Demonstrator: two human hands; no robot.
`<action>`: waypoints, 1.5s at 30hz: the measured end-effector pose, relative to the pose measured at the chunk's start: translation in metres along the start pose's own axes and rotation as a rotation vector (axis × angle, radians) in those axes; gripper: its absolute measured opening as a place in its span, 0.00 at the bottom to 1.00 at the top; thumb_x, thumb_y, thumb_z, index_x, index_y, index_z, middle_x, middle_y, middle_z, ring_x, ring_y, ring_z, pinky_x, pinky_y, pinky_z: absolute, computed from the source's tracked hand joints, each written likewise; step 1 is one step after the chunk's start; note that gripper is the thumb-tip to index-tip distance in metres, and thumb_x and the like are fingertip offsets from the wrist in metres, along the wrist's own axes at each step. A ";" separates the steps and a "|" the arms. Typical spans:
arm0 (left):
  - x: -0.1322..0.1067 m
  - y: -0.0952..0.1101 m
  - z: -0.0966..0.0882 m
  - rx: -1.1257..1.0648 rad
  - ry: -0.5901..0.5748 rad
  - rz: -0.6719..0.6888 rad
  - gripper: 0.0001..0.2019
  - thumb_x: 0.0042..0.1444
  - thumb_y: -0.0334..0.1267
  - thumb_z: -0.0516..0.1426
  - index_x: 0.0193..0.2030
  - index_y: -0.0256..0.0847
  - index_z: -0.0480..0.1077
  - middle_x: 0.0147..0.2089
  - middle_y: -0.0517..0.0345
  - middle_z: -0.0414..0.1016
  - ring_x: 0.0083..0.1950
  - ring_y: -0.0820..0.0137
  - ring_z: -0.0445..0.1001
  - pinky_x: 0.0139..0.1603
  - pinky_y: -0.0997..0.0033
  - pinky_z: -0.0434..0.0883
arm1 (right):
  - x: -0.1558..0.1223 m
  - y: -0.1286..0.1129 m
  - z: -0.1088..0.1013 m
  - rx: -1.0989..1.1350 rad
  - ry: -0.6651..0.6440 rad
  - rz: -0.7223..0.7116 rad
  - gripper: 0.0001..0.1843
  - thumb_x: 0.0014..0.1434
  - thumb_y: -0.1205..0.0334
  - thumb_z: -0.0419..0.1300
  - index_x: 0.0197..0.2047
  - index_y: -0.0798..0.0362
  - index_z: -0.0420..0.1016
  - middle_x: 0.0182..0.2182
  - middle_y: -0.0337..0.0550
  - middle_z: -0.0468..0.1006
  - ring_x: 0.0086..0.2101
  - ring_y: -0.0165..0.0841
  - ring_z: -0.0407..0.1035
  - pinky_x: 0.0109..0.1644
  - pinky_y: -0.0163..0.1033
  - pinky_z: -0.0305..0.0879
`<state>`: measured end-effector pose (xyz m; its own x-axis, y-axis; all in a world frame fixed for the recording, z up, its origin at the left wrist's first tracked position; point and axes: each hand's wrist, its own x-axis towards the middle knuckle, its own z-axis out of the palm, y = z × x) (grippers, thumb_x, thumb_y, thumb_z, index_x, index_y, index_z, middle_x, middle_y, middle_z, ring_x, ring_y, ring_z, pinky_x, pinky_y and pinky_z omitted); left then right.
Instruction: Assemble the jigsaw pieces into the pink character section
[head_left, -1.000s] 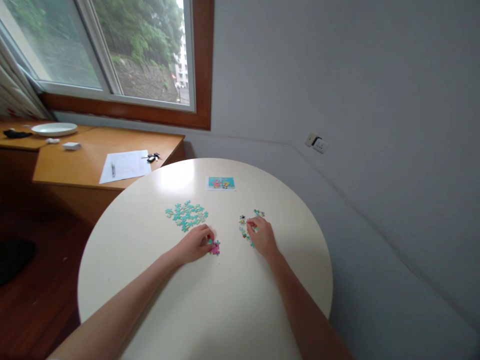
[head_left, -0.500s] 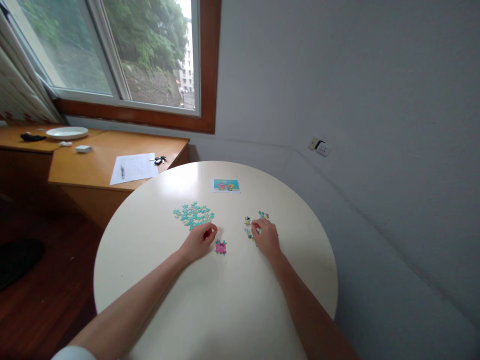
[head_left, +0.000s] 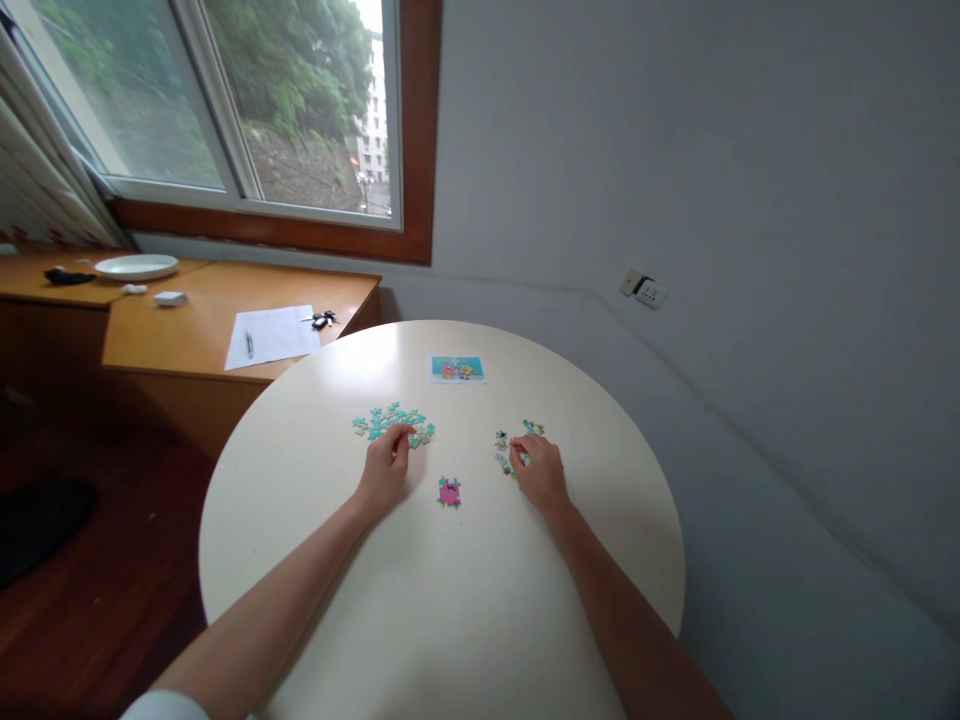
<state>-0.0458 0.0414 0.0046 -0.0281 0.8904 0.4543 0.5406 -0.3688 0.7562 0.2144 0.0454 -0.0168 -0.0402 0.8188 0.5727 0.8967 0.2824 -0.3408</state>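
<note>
Round cream-white bench [head_left: 480, 610]: where my stuff is, calling the far edge 12 o'clock.
Small flat pink jigsaw chunk with teal tabs [head_left: 449, 492]: lying around the middle, between my hands, neither one touching it.
Loose flat teal and pale-green jigsaw pieces [head_left: 391, 418]: piled at 11 o'clock from the pink chunk.
Left hand [head_left: 383, 470]: thumb and index brought together around 5 o'clock on that pile; honestly can't tell if there's a piece in them.
Small multicoloured jigsaw pieces [head_left: 501, 440]: scattered at 1 to 2 o'clock from the chunk, partly hidden by my fingers.
Right hand [head_left: 543, 473]: curled over that scatter, thumb near index; can't tell if it's gripping anything either.
Flat rectangular teal picture card with a white margin [head_left: 457, 369]: up at 12, pink and yellow figures on it.
White sheet of paper [head_left: 277, 335]: off-bench at 10 o'clock, keys at its edge.
</note>
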 end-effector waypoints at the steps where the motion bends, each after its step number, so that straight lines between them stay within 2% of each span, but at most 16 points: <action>1: 0.000 0.000 0.000 0.006 -0.010 0.012 0.11 0.56 0.35 0.45 0.37 0.39 0.68 0.25 0.61 0.67 0.26 0.72 0.65 0.30 0.73 0.64 | 0.000 0.000 0.000 0.000 0.001 0.001 0.09 0.56 0.68 0.51 0.31 0.54 0.73 0.29 0.42 0.76 0.34 0.34 0.69 0.40 0.38 0.56; 3: -0.001 0.001 0.000 0.007 -0.060 0.050 0.11 0.55 0.34 0.47 0.37 0.39 0.69 0.32 0.56 0.73 0.33 0.70 0.70 0.37 0.70 0.68 | -0.001 0.000 0.000 -0.001 -0.001 0.002 0.09 0.56 0.67 0.51 0.31 0.54 0.73 0.29 0.42 0.76 0.34 0.34 0.69 0.40 0.38 0.56; 6: -0.005 0.005 0.005 0.084 -0.244 0.178 0.14 0.57 0.36 0.46 0.43 0.38 0.71 0.46 0.48 0.75 0.49 0.65 0.72 0.53 0.63 0.66 | -0.001 0.000 0.000 0.002 -0.010 0.002 0.09 0.56 0.68 0.51 0.32 0.53 0.73 0.29 0.42 0.76 0.34 0.34 0.69 0.40 0.38 0.56; 8: -0.009 0.007 0.009 0.216 -0.409 0.254 0.19 0.60 0.39 0.44 0.52 0.35 0.68 0.57 0.44 0.69 0.59 0.61 0.65 0.63 0.55 0.56 | -0.001 0.001 0.000 0.005 -0.013 0.002 0.09 0.56 0.68 0.51 0.31 0.53 0.73 0.30 0.42 0.76 0.34 0.34 0.69 0.40 0.38 0.56; 10: -0.011 0.008 0.012 0.338 -0.550 0.272 0.23 0.62 0.42 0.43 0.60 0.33 0.61 0.63 0.42 0.61 0.66 0.60 0.55 0.67 0.52 0.48 | 0.000 0.001 0.000 0.009 -0.014 0.000 0.09 0.56 0.67 0.51 0.31 0.53 0.73 0.29 0.42 0.76 0.34 0.34 0.69 0.40 0.38 0.57; 13: -0.013 0.008 0.016 0.453 -0.628 0.235 0.28 0.63 0.46 0.41 0.64 0.30 0.53 0.67 0.41 0.52 0.69 0.61 0.47 0.68 0.54 0.44 | 0.000 0.002 0.001 0.022 -0.020 -0.005 0.09 0.55 0.67 0.51 0.31 0.53 0.72 0.29 0.42 0.76 0.34 0.34 0.70 0.39 0.38 0.58; 17: -0.012 0.007 0.016 0.539 -0.625 0.189 0.29 0.64 0.49 0.38 0.66 0.32 0.50 0.68 0.42 0.50 0.70 0.62 0.44 0.68 0.54 0.43 | 0.001 0.005 0.002 0.032 -0.021 -0.024 0.08 0.55 0.66 0.52 0.31 0.53 0.73 0.29 0.42 0.76 0.33 0.34 0.69 0.39 0.38 0.59; 23: -0.013 0.005 0.016 0.613 -0.602 0.219 0.30 0.64 0.50 0.36 0.66 0.33 0.50 0.68 0.43 0.50 0.69 0.61 0.46 0.68 0.55 0.43 | 0.001 0.006 0.003 0.030 -0.021 -0.037 0.09 0.56 0.66 0.51 0.31 0.53 0.72 0.29 0.41 0.76 0.33 0.33 0.69 0.39 0.38 0.60; 30: -0.015 0.001 0.020 0.705 -0.531 0.191 0.29 0.64 0.50 0.38 0.65 0.34 0.52 0.68 0.39 0.50 0.69 0.56 0.45 0.67 0.49 0.42 | 0.001 -0.001 -0.003 -0.050 -0.009 -0.089 0.08 0.56 0.67 0.52 0.31 0.53 0.72 0.29 0.42 0.76 0.34 0.34 0.69 0.39 0.38 0.56; 34: -0.015 0.000 0.021 0.690 -0.501 0.167 0.28 0.63 0.49 0.39 0.65 0.34 0.53 0.67 0.39 0.51 0.69 0.56 0.46 0.67 0.48 0.41 | 0.002 -0.005 -0.006 -0.082 -0.025 -0.115 0.07 0.56 0.68 0.53 0.32 0.54 0.72 0.30 0.42 0.76 0.34 0.34 0.68 0.39 0.38 0.55; 39: -0.015 -0.001 0.020 0.644 -0.461 0.193 0.28 0.62 0.50 0.40 0.64 0.36 0.55 0.68 0.43 0.49 0.70 0.56 0.43 0.68 0.48 0.39 | 0.002 -0.006 -0.007 -0.080 -0.031 -0.104 0.07 0.56 0.68 0.53 0.31 0.53 0.72 0.29 0.42 0.76 0.34 0.34 0.68 0.39 0.38 0.54; 45: -0.015 0.001 0.020 0.671 -0.470 0.166 0.29 0.62 0.52 0.39 0.64 0.37 0.55 0.67 0.46 0.52 0.69 0.56 0.44 0.67 0.46 0.33 | 0.002 -0.007 -0.008 -0.088 -0.035 -0.109 0.07 0.56 0.68 0.53 0.32 0.54 0.72 0.29 0.42 0.76 0.34 0.34 0.68 0.38 0.37 0.54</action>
<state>-0.0276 0.0330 -0.0111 0.3697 0.9118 0.1788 0.8968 -0.4005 0.1881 0.2115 0.0415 -0.0075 -0.1532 0.8029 0.5761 0.9213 0.3270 -0.2106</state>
